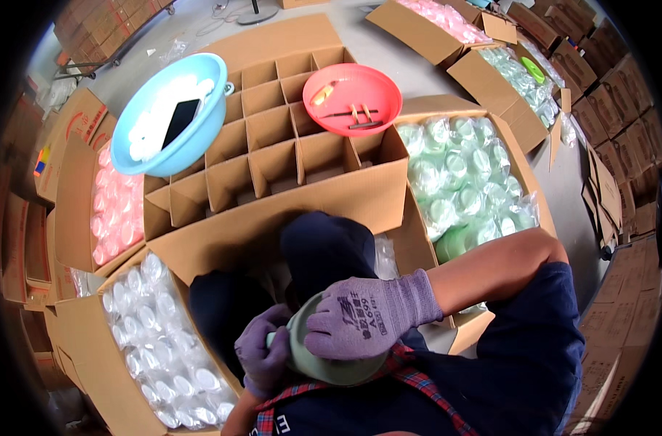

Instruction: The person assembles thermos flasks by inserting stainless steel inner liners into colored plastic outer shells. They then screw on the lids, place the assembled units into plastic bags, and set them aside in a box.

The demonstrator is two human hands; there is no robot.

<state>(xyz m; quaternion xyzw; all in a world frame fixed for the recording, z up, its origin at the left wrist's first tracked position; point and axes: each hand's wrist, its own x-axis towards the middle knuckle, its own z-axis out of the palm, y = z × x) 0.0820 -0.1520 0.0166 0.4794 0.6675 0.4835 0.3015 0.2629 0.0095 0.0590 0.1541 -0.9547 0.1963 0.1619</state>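
Note:
On my lap lies a pale green rounded container (340,369), wide at one end and narrower towards my left hand; its exact kind is unclear. My left hand (264,349), in a purple knit glove, has its fingers wrapped round the narrow end, where a small light green tip shows. Over the wide body rests my right hand (356,317) in a matching glove with dark print on its back, fingers curled against the container. My hands hide much of its surface.
Ahead stands a cardboard box with dividers (273,156), carrying a blue basin (211,120) with white pieces and a phone, and a red basin (389,91) with small tools. Boxes of bagged green items (454,171), clear items (160,356) and pink items (114,214) surround me.

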